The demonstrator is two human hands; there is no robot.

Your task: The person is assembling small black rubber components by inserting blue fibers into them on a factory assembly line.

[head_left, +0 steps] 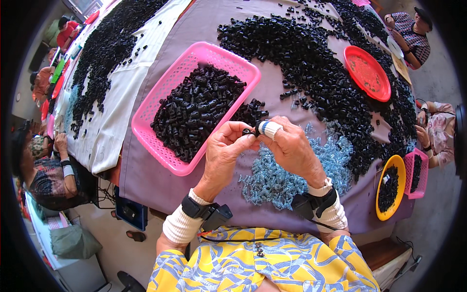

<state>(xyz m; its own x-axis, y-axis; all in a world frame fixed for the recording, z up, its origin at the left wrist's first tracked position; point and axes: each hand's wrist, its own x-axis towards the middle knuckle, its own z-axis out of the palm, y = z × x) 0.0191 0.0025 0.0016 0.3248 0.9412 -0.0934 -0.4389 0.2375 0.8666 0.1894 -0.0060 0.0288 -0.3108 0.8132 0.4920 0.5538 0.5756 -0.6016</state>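
My left hand (224, 152) and my right hand (291, 146) meet above the table edge, both pinching one small black plastic part (250, 131) between their fingertips. A striped cloth sleeve covers my right forefinger (269, 128). Under my hands lies a heap of pale blue coiled springs (284, 175). A pink basket (146, 114) full of black parts stands just left of my left hand.
A wide band of loose black parts (316, 68) curves across the purple cloth. A red plate (368, 73) sits far right, a yellow dish (392, 187) and small pink basket (417, 174) near right. Other people sit left and right.
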